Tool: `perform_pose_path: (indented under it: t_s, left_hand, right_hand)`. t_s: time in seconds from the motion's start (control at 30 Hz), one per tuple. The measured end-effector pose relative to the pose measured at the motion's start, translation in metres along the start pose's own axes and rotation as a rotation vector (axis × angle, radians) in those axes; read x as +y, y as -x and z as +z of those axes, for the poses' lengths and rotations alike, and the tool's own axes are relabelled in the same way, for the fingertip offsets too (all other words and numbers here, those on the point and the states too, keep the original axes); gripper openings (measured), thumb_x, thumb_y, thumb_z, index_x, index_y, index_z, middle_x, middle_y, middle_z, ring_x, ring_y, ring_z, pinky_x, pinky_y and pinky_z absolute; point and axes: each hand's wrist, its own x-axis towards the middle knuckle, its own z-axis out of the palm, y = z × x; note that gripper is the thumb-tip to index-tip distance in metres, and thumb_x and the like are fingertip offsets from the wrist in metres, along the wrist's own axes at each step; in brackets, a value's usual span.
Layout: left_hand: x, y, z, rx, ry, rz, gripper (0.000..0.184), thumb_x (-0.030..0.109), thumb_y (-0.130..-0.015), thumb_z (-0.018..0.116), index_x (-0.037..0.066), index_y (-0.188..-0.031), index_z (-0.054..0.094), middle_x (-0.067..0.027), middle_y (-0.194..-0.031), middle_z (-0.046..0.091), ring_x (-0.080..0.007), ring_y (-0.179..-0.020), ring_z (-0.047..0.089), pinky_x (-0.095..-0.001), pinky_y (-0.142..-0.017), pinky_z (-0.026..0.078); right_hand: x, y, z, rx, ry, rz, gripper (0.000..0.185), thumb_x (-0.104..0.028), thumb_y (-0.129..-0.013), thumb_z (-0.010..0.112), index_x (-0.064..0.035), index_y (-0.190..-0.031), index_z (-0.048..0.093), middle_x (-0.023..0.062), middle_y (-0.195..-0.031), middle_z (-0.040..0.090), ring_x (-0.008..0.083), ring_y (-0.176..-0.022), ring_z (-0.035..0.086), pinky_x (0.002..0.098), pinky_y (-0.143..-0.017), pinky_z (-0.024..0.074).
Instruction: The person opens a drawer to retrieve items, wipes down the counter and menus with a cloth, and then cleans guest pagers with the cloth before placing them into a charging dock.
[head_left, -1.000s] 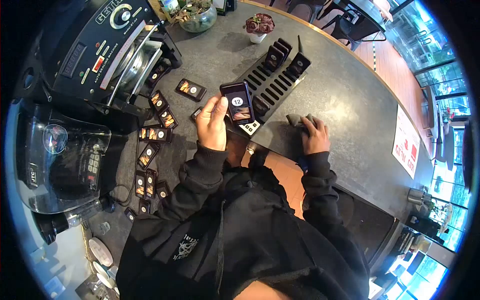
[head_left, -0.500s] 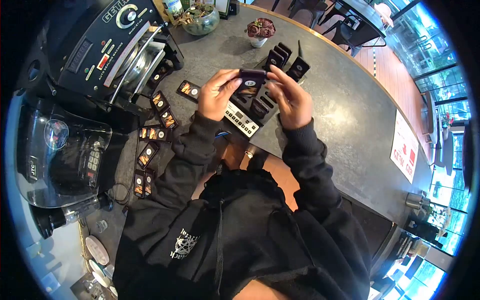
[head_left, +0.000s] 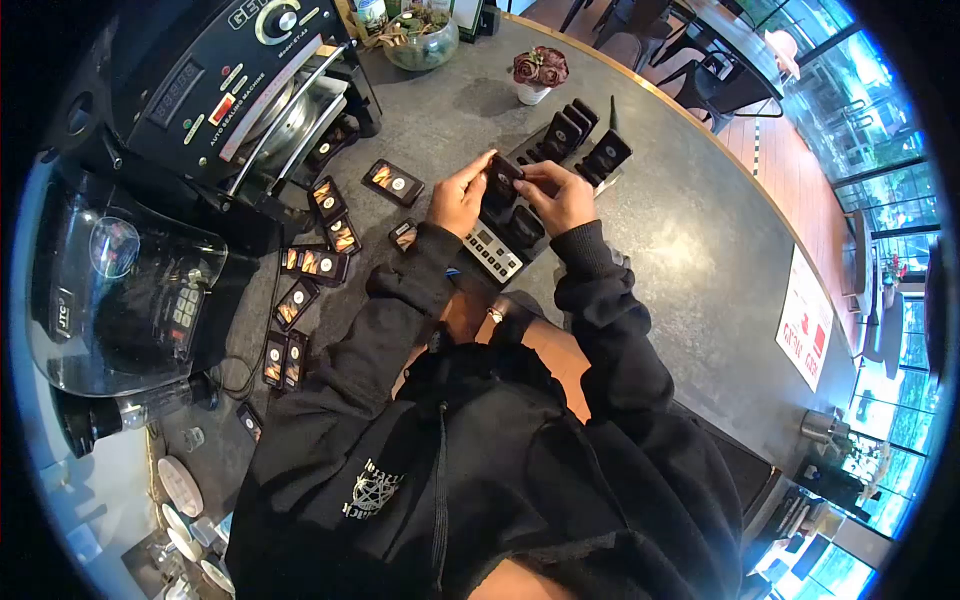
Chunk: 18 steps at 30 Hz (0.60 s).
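Note:
My left hand point(head_left: 459, 200) and my right hand point(head_left: 562, 197) are both closed on a black restaurant pager point(head_left: 501, 181), gripping it from opposite sides. The pager is tilted upright over the slotted base of a pager charging transmitter, whose white keypad point(head_left: 495, 256) faces me. Whether its lower edge sits in a slot I cannot tell. Another pager point(head_left: 525, 228) stands in the base just below my right hand. Farther along the base, several more stand on edge, among them one pager point(head_left: 608, 155) at the right.
Loose pagers lie on the grey counter point(head_left: 700, 260) to the left, including one pager point(head_left: 393, 183) near my left hand. A sealing machine point(head_left: 230, 110) and a covered blender point(head_left: 130, 310) stand at left. Behind are a small flower pot point(head_left: 537, 75) and a glass bowl point(head_left: 421, 42).
Both hands have lowered the pager toward the base, and its face has turned more away. My right fingers have closed in on it. The view has shifted slightly.

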Motion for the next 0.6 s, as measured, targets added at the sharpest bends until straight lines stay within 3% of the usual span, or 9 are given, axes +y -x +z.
perform_pose_path:
  t_s: [0.17, 0.27, 0.33, 0.6]
  left_hand:
    - [0.001, 0.005, 0.001, -0.014, 0.161, -0.038, 0.038, 0.003, -0.088, 0.045, 0.007, -0.125, 0.052, -0.0163, -0.122, 0.056, -0.0211, -0.113, 0.055, -0.0275, -0.088, 0.044]
    - [0.002, 0.007, 0.001, -0.066, 0.005, 0.126, 0.043, -0.002, -0.085, 0.043, 0.008, -0.126, 0.051, -0.0145, -0.126, 0.053, -0.0243, -0.121, 0.048, -0.0301, -0.096, 0.041]
    - [0.002, 0.009, 0.001, -0.056, -0.014, 0.12, 0.043, -0.003, -0.084, 0.043, 0.008, -0.125, 0.052, -0.0145, -0.127, 0.052, -0.0246, -0.121, 0.047, -0.0303, -0.096, 0.041]
    - [-0.001, 0.011, 0.0, -0.054, -0.131, 0.148, 0.053, -0.005, -0.08, 0.043, 0.014, -0.129, 0.048, -0.0183, -0.127, 0.049, -0.0314, -0.12, 0.045, -0.0361, -0.095, 0.042]
  right_hand:
    - [0.01, 0.0, 0.004, -0.059, -0.058, 0.04, 0.021, -0.011, -0.079, 0.069, 0.0005, -0.095, 0.064, 0.0081, -0.081, 0.067, 0.0112, -0.077, 0.064, 0.0249, -0.069, 0.0493]
    - [0.013, 0.001, 0.007, -0.078, -0.109, 0.067, 0.022, -0.016, -0.081, 0.067, 0.0007, -0.095, 0.064, 0.0097, -0.079, 0.067, 0.0136, -0.074, 0.064, 0.026, -0.067, 0.0492]
    - [0.015, 0.001, 0.008, -0.06, -0.144, 0.07, 0.026, -0.023, -0.084, 0.063, 0.0004, -0.095, 0.065, 0.0111, -0.075, 0.067, 0.0152, -0.069, 0.064, 0.0272, -0.064, 0.0483]
    - [0.037, -0.006, 0.013, -0.124, -0.281, 0.194, 0.022, -0.018, -0.085, 0.062, 0.0009, -0.097, 0.065, 0.0073, -0.076, 0.066, 0.0111, -0.069, 0.061, 0.0241, -0.063, 0.0477]
